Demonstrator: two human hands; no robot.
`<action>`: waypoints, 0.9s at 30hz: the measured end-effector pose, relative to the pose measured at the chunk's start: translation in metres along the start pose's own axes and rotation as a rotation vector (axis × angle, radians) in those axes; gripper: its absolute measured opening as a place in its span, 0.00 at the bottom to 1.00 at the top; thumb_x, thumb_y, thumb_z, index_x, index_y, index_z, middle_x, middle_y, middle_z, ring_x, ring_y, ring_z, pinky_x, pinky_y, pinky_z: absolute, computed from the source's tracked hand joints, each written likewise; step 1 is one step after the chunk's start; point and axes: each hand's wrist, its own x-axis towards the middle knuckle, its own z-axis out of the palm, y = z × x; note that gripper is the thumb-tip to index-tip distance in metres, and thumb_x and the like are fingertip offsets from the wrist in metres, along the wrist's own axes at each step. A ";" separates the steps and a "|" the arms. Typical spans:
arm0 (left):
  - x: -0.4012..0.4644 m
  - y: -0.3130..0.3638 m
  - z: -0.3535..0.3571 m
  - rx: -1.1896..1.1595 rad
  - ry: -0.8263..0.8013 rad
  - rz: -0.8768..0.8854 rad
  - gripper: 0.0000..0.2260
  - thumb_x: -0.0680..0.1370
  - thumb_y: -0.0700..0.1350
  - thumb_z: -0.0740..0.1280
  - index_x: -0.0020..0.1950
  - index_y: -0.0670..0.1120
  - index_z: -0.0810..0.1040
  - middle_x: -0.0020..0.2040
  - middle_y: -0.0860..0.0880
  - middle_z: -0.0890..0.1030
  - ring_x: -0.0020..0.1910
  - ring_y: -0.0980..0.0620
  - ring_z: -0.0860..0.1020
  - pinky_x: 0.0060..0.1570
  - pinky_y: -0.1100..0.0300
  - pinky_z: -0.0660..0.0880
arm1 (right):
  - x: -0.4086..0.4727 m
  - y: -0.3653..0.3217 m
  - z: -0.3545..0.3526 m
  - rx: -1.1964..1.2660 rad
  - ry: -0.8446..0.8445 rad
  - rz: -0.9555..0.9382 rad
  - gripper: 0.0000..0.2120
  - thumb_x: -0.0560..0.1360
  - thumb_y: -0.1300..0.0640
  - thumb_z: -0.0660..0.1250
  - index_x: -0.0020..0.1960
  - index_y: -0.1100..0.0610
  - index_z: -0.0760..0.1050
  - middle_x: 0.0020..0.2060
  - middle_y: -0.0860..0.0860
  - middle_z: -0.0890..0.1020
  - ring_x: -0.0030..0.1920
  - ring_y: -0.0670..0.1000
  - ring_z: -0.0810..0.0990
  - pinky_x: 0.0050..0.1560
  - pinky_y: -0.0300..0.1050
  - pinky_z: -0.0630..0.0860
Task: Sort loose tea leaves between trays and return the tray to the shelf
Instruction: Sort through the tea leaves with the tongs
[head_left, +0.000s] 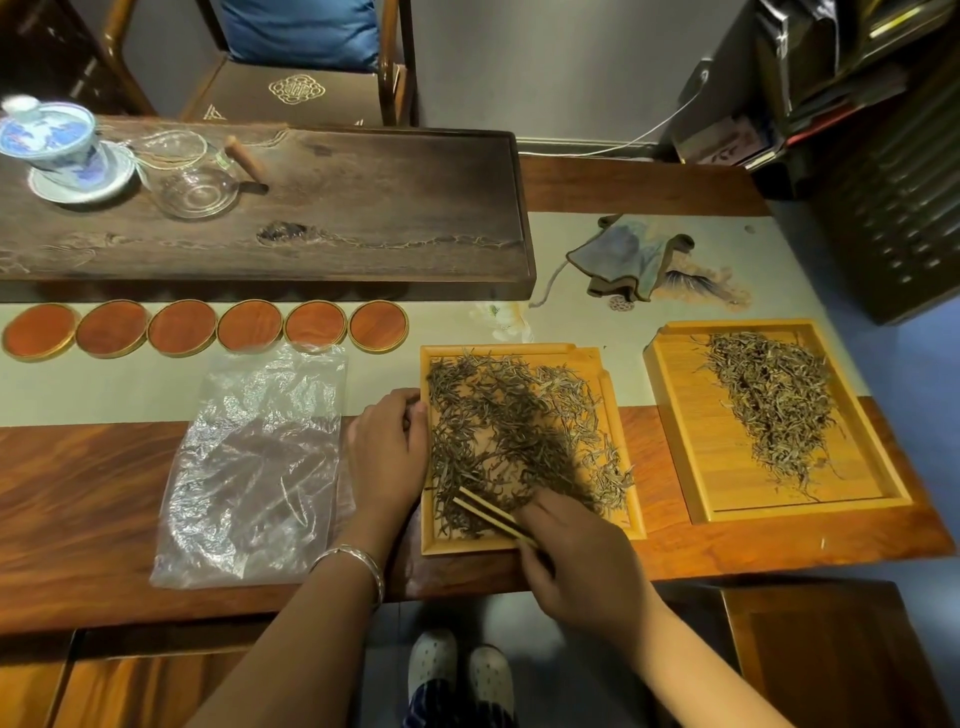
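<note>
Two light wooden trays lie on the table. The nearer tray (524, 543) in front of me is spread with dark loose tea leaves (509, 431). My left hand (387, 452) grips its left rim. My right hand (576, 561) holds wooden tweezers (488, 512) whose tips reach into the leaves at the tray's near left part. The second tray (685, 441) sits to the right with a smaller pile of tea leaves (774, 405).
A crumpled clear plastic bag (249, 467) lies left of the near tray. Several round red coasters (208, 328) line up behind it. A dark tea board (322, 208) holds a gaiwan (57, 140) and glass pitcher (200, 182). A folded cloth (628, 260) lies at back right.
</note>
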 end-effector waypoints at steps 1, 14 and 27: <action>0.000 0.000 0.000 0.002 0.002 0.002 0.09 0.79 0.47 0.59 0.55 0.50 0.78 0.46 0.51 0.83 0.45 0.49 0.78 0.52 0.50 0.70 | -0.001 0.000 0.000 0.000 -0.007 -0.004 0.03 0.71 0.57 0.66 0.45 0.56 0.76 0.41 0.50 0.78 0.41 0.51 0.78 0.31 0.44 0.75; 0.000 0.001 -0.001 0.018 -0.001 0.006 0.10 0.80 0.47 0.60 0.55 0.49 0.79 0.46 0.50 0.84 0.45 0.47 0.78 0.51 0.50 0.71 | -0.003 0.022 -0.013 -0.032 0.104 0.228 0.03 0.74 0.57 0.64 0.46 0.56 0.75 0.43 0.49 0.75 0.41 0.51 0.76 0.33 0.47 0.77; 0.000 0.001 -0.002 0.006 -0.014 0.023 0.12 0.79 0.48 0.57 0.55 0.48 0.78 0.47 0.49 0.84 0.46 0.46 0.78 0.50 0.49 0.71 | -0.002 0.034 -0.017 -0.008 0.187 0.307 0.03 0.72 0.59 0.66 0.45 0.56 0.73 0.40 0.50 0.75 0.39 0.51 0.76 0.31 0.45 0.74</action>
